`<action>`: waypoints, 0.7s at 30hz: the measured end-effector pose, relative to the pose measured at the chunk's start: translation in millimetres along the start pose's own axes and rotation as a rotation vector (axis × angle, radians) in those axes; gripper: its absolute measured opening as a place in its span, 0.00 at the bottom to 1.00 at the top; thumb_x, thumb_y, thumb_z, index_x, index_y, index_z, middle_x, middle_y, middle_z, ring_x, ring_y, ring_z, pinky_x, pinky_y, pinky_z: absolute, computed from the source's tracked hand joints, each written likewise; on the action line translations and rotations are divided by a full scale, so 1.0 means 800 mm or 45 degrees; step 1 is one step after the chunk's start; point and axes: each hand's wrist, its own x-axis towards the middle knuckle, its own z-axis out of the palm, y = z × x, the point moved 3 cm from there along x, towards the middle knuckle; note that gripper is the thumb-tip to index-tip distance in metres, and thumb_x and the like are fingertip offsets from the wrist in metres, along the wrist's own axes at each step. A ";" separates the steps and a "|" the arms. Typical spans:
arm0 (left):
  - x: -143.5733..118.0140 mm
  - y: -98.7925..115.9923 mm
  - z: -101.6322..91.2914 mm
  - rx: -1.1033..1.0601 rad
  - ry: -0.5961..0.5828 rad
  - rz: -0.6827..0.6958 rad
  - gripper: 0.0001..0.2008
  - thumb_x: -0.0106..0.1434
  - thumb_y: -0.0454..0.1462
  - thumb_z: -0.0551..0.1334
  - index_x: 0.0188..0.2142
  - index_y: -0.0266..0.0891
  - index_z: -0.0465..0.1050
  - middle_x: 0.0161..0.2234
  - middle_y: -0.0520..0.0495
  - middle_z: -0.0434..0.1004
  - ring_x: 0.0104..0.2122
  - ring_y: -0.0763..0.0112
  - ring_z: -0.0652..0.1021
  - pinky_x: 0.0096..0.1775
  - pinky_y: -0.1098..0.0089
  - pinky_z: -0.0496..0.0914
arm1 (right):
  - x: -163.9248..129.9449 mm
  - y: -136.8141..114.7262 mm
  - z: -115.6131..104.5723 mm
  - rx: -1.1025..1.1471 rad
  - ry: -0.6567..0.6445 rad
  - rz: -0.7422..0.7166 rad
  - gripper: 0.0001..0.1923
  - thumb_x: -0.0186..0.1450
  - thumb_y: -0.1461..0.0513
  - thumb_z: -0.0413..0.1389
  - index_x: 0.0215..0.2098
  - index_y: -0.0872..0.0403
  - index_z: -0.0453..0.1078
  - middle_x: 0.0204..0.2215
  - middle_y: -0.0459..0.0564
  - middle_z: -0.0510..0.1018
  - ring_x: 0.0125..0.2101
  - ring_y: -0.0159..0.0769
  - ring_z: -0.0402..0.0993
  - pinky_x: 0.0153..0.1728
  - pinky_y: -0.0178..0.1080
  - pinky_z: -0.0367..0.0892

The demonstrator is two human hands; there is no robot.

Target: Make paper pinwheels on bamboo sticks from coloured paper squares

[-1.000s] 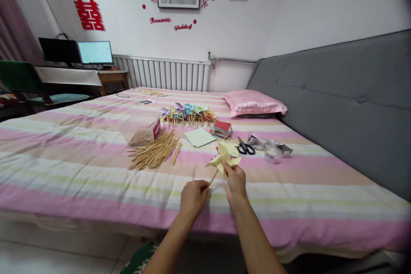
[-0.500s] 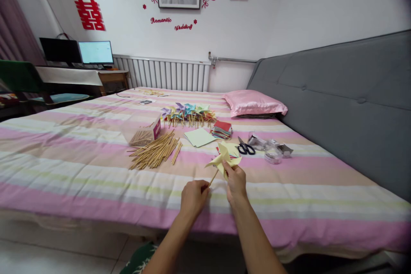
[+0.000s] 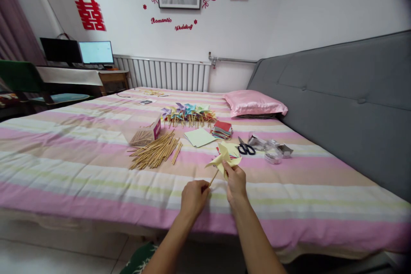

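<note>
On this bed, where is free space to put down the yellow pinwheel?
Free: the striped sheet left of the left hand, below the loose sticks; also right of the right hand, below the scissors. Crowded: around the paper stack and finished pinwheels.

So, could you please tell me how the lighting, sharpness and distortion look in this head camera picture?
Head view: soft, even room light with only faint shadows; no glare apart from the bright monitor. The yellow pinwheel held by the left hand and right hand is fairly sharp. Wide-angle bending shows along the grey headboard, and the top right corner darkens.
</note>
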 end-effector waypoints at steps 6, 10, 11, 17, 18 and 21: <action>-0.001 0.002 -0.002 0.015 -0.006 0.002 0.09 0.56 0.35 0.59 0.32 0.42 0.79 0.29 0.49 0.80 0.31 0.68 0.75 0.32 0.72 0.61 | 0.000 0.000 0.000 -0.036 0.001 -0.012 0.19 0.41 0.55 0.66 0.26 0.59 0.72 0.23 0.48 0.78 0.28 0.35 0.74 0.31 0.35 0.67; -0.001 0.002 -0.002 0.025 -0.022 -0.023 0.09 0.57 0.35 0.59 0.33 0.42 0.79 0.31 0.49 0.80 0.33 0.68 0.76 0.33 0.72 0.61 | -0.001 -0.002 0.000 -0.052 0.004 -0.021 0.19 0.41 0.54 0.66 0.26 0.59 0.72 0.22 0.47 0.77 0.28 0.36 0.74 0.30 0.34 0.67; -0.001 0.002 -0.001 0.025 -0.024 -0.026 0.09 0.57 0.35 0.59 0.33 0.42 0.79 0.31 0.49 0.80 0.33 0.67 0.76 0.33 0.72 0.61 | -0.001 -0.002 0.000 -0.056 0.007 -0.014 0.19 0.41 0.54 0.66 0.26 0.59 0.71 0.22 0.47 0.77 0.28 0.35 0.74 0.30 0.34 0.67; -0.001 0.001 -0.001 0.010 -0.004 -0.003 0.09 0.56 0.35 0.59 0.32 0.42 0.78 0.30 0.49 0.80 0.32 0.68 0.76 0.33 0.73 0.61 | -0.001 -0.001 -0.001 0.005 0.015 0.021 0.20 0.39 0.56 0.67 0.26 0.59 0.72 0.23 0.49 0.78 0.28 0.34 0.73 0.31 0.35 0.67; -0.002 0.002 -0.002 0.017 -0.007 -0.003 0.09 0.57 0.35 0.59 0.33 0.42 0.78 0.30 0.49 0.80 0.32 0.68 0.76 0.33 0.73 0.61 | -0.001 0.000 -0.001 0.006 0.013 0.017 0.20 0.40 0.56 0.67 0.27 0.60 0.72 0.23 0.49 0.78 0.27 0.34 0.73 0.31 0.35 0.67; -0.003 0.005 -0.003 0.047 -0.038 -0.040 0.09 0.58 0.35 0.59 0.34 0.43 0.78 0.32 0.48 0.80 0.34 0.67 0.76 0.34 0.72 0.61 | -0.001 -0.001 -0.001 -0.019 0.015 0.005 0.20 0.40 0.55 0.67 0.26 0.59 0.72 0.22 0.48 0.78 0.26 0.34 0.73 0.31 0.35 0.67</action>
